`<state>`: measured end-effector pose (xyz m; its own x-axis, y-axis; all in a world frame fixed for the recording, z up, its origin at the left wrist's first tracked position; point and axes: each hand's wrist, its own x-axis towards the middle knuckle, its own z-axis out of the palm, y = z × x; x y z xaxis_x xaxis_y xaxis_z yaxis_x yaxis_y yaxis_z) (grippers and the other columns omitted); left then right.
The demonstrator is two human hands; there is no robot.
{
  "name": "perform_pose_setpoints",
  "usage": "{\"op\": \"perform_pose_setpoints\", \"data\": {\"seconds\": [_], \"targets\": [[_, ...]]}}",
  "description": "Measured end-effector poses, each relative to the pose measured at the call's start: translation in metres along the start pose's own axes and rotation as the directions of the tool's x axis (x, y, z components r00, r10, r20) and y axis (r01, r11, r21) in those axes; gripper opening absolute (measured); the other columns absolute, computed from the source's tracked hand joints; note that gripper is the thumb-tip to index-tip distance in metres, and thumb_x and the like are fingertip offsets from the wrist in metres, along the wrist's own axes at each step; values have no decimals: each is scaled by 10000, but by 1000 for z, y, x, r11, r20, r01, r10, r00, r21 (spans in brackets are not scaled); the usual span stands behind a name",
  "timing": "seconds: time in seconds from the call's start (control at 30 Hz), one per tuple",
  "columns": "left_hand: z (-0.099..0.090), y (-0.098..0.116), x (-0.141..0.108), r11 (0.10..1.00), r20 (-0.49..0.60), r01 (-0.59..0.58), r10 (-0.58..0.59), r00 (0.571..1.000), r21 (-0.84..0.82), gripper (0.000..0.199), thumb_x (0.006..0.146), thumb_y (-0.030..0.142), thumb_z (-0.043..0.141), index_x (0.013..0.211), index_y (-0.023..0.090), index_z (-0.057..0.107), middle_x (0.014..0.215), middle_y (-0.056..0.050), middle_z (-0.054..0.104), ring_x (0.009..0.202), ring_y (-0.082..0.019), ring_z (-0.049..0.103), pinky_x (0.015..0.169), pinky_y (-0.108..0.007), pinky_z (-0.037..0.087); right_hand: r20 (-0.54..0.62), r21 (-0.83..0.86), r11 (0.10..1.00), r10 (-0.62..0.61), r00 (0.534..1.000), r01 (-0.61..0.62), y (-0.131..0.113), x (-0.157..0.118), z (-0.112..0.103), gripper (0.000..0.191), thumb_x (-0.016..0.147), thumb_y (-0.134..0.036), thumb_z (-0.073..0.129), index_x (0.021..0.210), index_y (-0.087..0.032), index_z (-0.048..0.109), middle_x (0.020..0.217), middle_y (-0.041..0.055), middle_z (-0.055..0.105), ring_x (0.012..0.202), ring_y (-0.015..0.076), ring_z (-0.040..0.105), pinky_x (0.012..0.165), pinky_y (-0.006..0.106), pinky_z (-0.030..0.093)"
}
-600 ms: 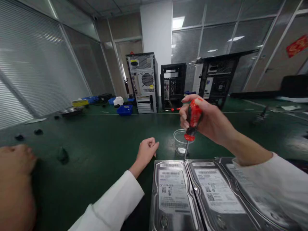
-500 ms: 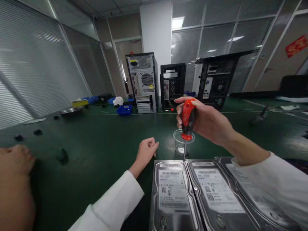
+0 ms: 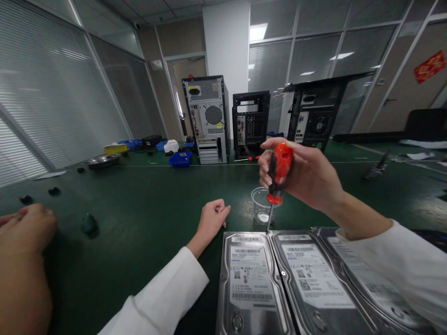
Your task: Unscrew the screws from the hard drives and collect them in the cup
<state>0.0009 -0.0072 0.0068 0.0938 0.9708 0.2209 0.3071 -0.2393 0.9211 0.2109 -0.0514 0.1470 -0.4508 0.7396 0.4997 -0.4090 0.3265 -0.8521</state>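
Gripping one screwdriver (image 3: 280, 170), the right hand (image 3: 307, 174) is clamped round its red-and-black handle, the shaft slanting down to the top edge of the drives. Three of these lie side by side: the left drive (image 3: 249, 274), the middle drive (image 3: 316, 274) and the right drive (image 3: 370, 279), partly covered by the sleeve. The tip meets the left drive's upper right corner, by the seam with the middle one; whether it sits in a screw I can't tell. The left hand (image 3: 213, 216) rests on the green table (image 3: 157, 200) just beyond the left drive, fingers curled together.

I count one clear cup (image 3: 258, 204), upright behind the drives, a pale patch at its bottom that could be contents or glare. One metal bowl (image 3: 102, 161) and a blue tray (image 3: 180, 160) stand farther off, their insides hard to read. Three towers line the back: one (image 3: 209, 107), two (image 3: 253, 125), three (image 3: 314, 111). A second screwdriver (image 3: 253, 158) lies before the middle tower. At far left is one co-worker's hand (image 3: 33, 223).
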Motion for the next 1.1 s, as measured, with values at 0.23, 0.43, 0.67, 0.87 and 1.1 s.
{"op": "perform_pose_setpoints", "data": {"seconds": [0.23, 0.43, 0.67, 0.87, 1.1], "targets": [[0, -1, 1, 1000, 5, -3, 3, 1000, -2, 453, 646, 560, 549, 565, 194, 294, 451, 55, 347, 396, -97, 441, 446, -181, 304, -54, -90, 995, -42, 998, 37, 6, 1, -1, 299, 803, -360, 756, 942, -198, 547, 818, -12, 630, 667, 108, 622, 630, 234, 536], [0, -1, 1, 1000, -2, -4, 4, 1000, 5, 455, 649, 566, 542, 562, 194, 295, 447, 54, 346, 399, -94, 438, 446, -180, 303, -8, -34, 998, -50, 999, 49, 2, 1, 2, 273, 848, -382, 691, 953, -225, 494, 639, -65, 541, 467, 77, 483, 476, 208, 430], [1, 0, 1, 1000, 11, 5, -5, 1000, 8, 454, 641, 570, 537, 558, 193, 298, 435, 51, 352, 399, -94, 439, 456, -179, 305, -46, -52, 998, 15, 999, -17, 4, 0, -2, 305, 881, -448, 624, 1053, -196, 624, 863, 13, 586, 704, 117, 594, 666, 254, 528], [1, 1, 1, 1000, 9, 0, -1, 1000, 15, 456, 644, 565, 541, 561, 192, 292, 442, 52, 356, 402, -97, 445, 452, -182, 305, -38, -55, 996, -77, 996, 75, 6, 2, 0, 355, 775, -223, 773, 889, -227, 437, 686, -76, 581, 515, 72, 536, 513, 189, 449], [1, 0, 3, 1000, 13, -1, 1, 1000, 13, 448, 657, 556, 538, 563, 192, 295, 437, 48, 363, 403, -100, 444, 461, -182, 308, -40, -14, 1000, 25, 999, -26, 1, 0, -1, 303, 888, -453, 586, 1049, -197, 597, 826, 14, 576, 677, 126, 573, 647, 270, 527]]}}
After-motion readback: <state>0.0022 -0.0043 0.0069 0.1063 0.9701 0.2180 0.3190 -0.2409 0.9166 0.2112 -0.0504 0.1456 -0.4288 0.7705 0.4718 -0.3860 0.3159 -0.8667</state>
